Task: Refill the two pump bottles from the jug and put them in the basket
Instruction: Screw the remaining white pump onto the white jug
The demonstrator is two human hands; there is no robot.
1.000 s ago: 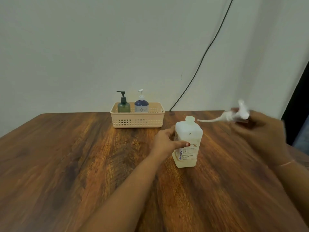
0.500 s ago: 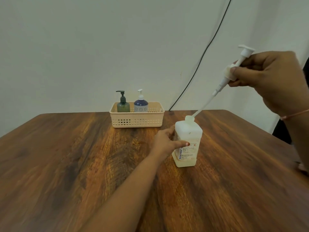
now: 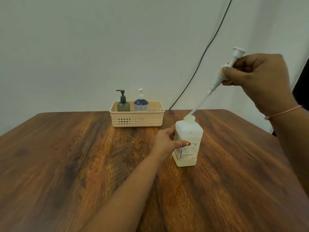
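1. My right hand has swung the white pump up high. Its long tube now slants down, with its tip at the mouth of the jug.
2. My right hand pinches the pump.
3. My left hand grips the jug, which stands upright on the counter.
4. The green bottle and blue bottle stand in the basket behind it.

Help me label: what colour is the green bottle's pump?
Black; the pump shows best in head view.
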